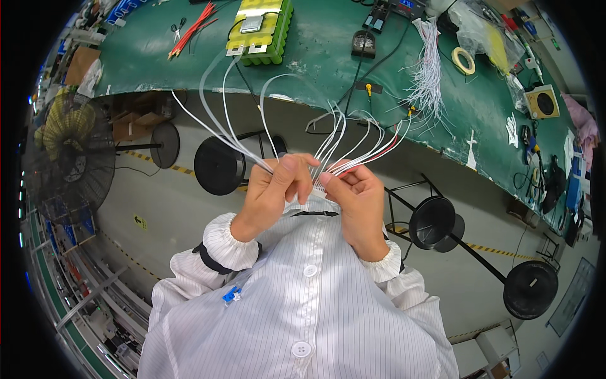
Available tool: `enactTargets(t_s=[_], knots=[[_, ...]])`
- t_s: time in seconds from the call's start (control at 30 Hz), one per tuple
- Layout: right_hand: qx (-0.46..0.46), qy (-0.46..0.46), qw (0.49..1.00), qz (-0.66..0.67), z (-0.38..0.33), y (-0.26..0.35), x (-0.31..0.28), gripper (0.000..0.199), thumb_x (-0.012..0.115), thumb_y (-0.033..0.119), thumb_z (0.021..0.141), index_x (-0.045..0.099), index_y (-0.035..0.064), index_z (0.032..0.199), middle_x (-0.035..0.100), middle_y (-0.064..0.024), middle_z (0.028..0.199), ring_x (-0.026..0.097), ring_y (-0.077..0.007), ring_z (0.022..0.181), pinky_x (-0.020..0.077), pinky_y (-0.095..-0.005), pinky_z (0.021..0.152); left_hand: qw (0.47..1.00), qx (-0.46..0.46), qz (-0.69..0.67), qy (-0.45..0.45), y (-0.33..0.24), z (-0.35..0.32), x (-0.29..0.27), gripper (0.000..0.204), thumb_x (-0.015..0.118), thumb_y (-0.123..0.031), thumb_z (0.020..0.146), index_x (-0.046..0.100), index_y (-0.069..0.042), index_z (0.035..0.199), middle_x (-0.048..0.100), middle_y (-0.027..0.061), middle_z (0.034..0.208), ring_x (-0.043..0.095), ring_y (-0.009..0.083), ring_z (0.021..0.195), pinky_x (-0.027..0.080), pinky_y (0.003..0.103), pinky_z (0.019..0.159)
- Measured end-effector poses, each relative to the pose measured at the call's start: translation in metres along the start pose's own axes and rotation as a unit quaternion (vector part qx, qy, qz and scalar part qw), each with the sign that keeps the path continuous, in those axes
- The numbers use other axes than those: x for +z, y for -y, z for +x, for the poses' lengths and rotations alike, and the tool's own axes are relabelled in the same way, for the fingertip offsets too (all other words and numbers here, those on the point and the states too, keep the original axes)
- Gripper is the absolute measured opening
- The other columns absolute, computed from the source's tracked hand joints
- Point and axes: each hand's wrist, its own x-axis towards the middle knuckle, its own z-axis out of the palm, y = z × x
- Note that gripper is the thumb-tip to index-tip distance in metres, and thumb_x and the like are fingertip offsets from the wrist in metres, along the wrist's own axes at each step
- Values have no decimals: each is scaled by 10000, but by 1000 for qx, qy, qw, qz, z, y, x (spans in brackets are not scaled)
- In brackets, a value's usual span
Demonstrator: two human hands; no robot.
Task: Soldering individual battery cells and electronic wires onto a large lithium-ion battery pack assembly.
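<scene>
In front of my chest my left hand [278, 183] pinches several white wires [251, 155], whose free ends curve up and left toward the table edge. Close beside it, my right hand [356, 199] has its thumb and fingers closed on another bunch of white wires [369, 155], with a red wire [387, 146] among them. More white wires [328, 144] fan upward between the hands. They meet low between my fingers at a small pale piece [320, 189], perhaps a connector, largely hidden by the hands.
The green table [315, 38] holds a yellow-green battery pack [268, 31], red tubing [191, 33], scissors [178, 26], a hank of white wires [428, 69] and a tape roll [463, 61]. Black stools [218, 165] stand below its edge; a caged fan [69, 155] is at left.
</scene>
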Motion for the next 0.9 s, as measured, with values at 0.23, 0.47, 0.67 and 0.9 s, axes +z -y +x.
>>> enactTargets(t_s=[0.23, 0.47, 0.67, 0.9], knots=[[-32, 13, 999, -12, -3, -2, 2, 187, 696, 19, 880, 657, -43, 1053, 693, -71, 949, 649, -104, 827, 519, -235, 753, 976, -167, 140, -1, -14, 5, 1, 250, 662, -53, 903, 688, 55, 1126, 448, -67, 572, 361, 10, 556, 319, 211, 527], [-35, 27, 997, -62, -4, -5, -3, 199, 686, 41, 901, 676, -53, 1076, 705, -80, 967, 661, -116, 861, 527, -244, 769, 969, -197, 150, 4, -10, 15, 1, 253, 713, -107, 880, 711, 59, 1071, 453, -75, 561, 377, 12, 547, 329, 207, 512], [-10, 12, 1000, -7, -2, -5, -1, 193, 689, 72, 907, 678, -28, 1071, 702, -74, 973, 662, -115, 859, 535, -255, 757, 979, -199, 37, -4, -5, 16, -2, 175, 686, -107, 897, 709, 45, 980, 463, -70, 583, 437, 20, 578, 377, 211, 557], [-8, -5, 1000, -8, 3, -3, -3, 188, 674, 51, 898, 651, -24, 1069, 688, -69, 941, 655, -112, 831, 517, -236, 702, 985, -173, -11, 18, -1, 11, -5, 207, 651, -142, 929, 584, -24, 773, 529, -32, 732, 467, 62, 729, 365, 238, 641]])
